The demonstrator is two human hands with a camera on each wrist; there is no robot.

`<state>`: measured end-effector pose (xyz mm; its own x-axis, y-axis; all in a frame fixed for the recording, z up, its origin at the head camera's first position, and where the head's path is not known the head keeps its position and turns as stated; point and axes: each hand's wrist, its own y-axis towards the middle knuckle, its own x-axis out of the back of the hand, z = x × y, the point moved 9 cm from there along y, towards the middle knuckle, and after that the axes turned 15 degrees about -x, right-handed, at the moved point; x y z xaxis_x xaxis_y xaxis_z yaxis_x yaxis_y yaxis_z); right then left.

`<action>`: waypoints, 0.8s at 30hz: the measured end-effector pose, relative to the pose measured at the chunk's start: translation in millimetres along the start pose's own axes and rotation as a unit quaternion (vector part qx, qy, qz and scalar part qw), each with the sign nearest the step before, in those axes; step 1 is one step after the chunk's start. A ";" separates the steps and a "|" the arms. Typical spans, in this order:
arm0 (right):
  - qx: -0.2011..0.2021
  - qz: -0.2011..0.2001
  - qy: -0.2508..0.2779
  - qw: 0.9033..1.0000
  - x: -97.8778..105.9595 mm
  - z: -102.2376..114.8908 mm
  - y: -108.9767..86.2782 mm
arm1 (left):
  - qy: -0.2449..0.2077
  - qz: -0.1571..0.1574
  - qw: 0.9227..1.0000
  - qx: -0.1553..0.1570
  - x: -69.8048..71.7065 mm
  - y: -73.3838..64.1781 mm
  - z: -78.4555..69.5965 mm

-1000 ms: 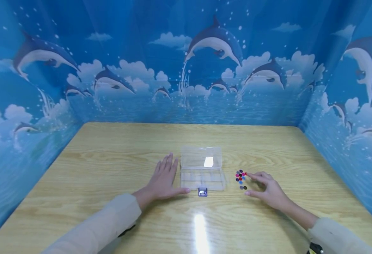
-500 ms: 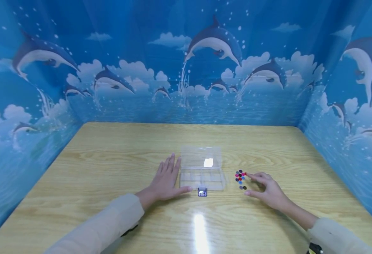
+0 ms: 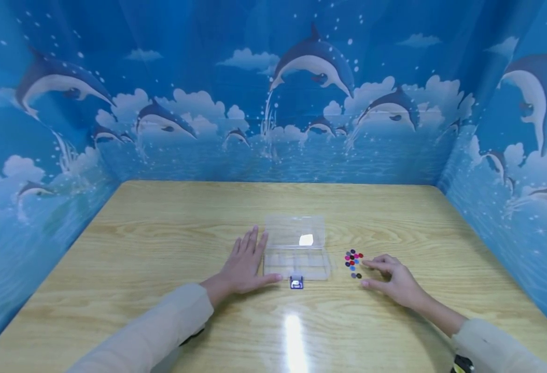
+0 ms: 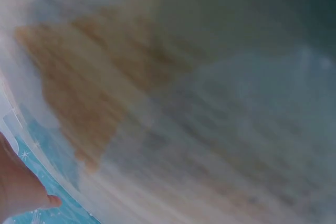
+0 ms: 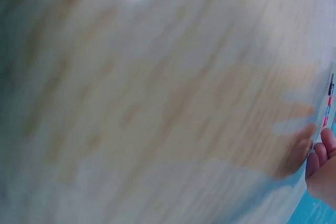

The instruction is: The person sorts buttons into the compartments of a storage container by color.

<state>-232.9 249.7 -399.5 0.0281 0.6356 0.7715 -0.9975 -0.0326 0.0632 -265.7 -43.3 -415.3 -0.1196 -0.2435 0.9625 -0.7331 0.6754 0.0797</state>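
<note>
A clear plastic compartment box [image 3: 318, 266] stands with its lid [image 3: 284, 230] swung back and a blue-purple clasp [image 3: 296, 282] at the front. My left hand [image 3: 242, 271] rests at the box's left side, fingers straight and spread, thumb reaching toward the front left corner. Right of the box lies a cluster of small round button-like pieces [image 3: 352, 263] in black, grey, red, pink and blue. Just right of them is my right hand [image 3: 396, 281], thumb and forefinger apart with nothing seen between. In the right wrist view, its fingers [image 5: 329, 137] show at the edge.
The wood-grain table [image 3: 184, 207] runs back to a blue dolphin-print curtain [image 3: 236, 155], which also encloses both sides. A bright light reflection lies on the table's front middle. The left wrist view is mostly blurred tabletop.
My left hand has shifted slightly right, closer to the box. The right forefinger has drawn slightly away from the red piece at the cluster's right edge. The box stays put.
</note>
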 end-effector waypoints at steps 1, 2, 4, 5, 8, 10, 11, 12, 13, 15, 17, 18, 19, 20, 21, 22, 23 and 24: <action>0.000 0.000 -0.001 1.000 -0.3 -0.4 0.4 | 0.001 -0.002 1.000 0.000 0.4 0.0 0.2; 0.000 0.000 -0.002 1.000 -0.7 -0.5 0.7 | 0.002 0.000 1.000 0.002 0.1 0.2 0.8; 0.001 -0.001 -0.002 1.000 -1.6 -0.6 1.4 | 0.003 0.000 1.000 0.003 0.2 0.4 1.3; 0.002 -0.002 -0.003 1.000 -1.9 -0.5 1.8 | 0.004 0.001 1.000 0.005 -0.2 0.5 1.8; 0.007 -0.006 -0.004 1.000 -2.4 0.5 2.5 | -0.002 0.002 1.000 0.005 -1.1 1.1 2.3; 0.011 -0.009 -0.002 1.000 -2.4 1.1 3.0 | -0.006 0.003 1.000 0.006 -2.8 1.6 3.0; 0.012 -0.009 0.000 1.000 -2.5 1.5 3.1 | -0.010 0.004 1.000 0.006 -3.5 1.8 3.1; 0.014 -0.010 0.002 1.000 -2.5 1.8 3.1 | -0.012 0.005 1.000 0.006 -4.5 2.1 3.4; 0.014 -0.010 0.005 1.000 -2.5 1.9 3.2 | -0.015 0.005 1.000 0.007 -5.2 2.4 3.8; 0.015 -0.011 0.009 1.000 -2.7 1.7 3.3 | -0.017 0.005 1.000 0.006 -6.6 2.8 4.4; 0.016 -0.013 0.012 1.000 -2.7 1.6 3.4 | -0.017 0.005 1.000 0.006 -7.3 3.1 4.7; 0.016 -0.012 0.012 1.000 -2.7 1.5 3.6 | -0.016 0.005 1.000 0.005 -7.6 3.3 4.8; 0.016 -0.014 0.012 1.000 -2.7 1.3 3.7 | -0.016 0.003 1.000 0.004 -7.4 3.4 4.6; 0.016 -0.015 0.012 1.000 -2.8 1.1 3.8 | -0.016 0.002 1.000 0.003 -7.3 3.5 4.4; 0.016 -0.017 0.012 1.000 -2.7 1.0 3.8 | -0.016 0.002 1.000 0.002 -7.1 3.4 4.1; 0.016 -0.017 0.013 1.000 -2.7 1.1 3.9 | -0.014 0.003 1.000 0.003 -7.2 3.5 4.1; 0.016 -0.017 0.014 1.000 -2.8 0.9 3.8 | -0.014 0.004 1.000 0.002 -7.0 3.6 3.8; 0.015 -0.017 0.014 1.000 -2.8 0.8 3.9 | -0.015 0.004 1.000 0.001 -6.5 3.6 3.3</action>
<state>-236.9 247.1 -400.9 0.0599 0.6585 0.7502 -0.9934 -0.0340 0.1092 -269.8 -41.6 -422.1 -0.1445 -0.2585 0.9551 -0.7340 0.6753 0.0718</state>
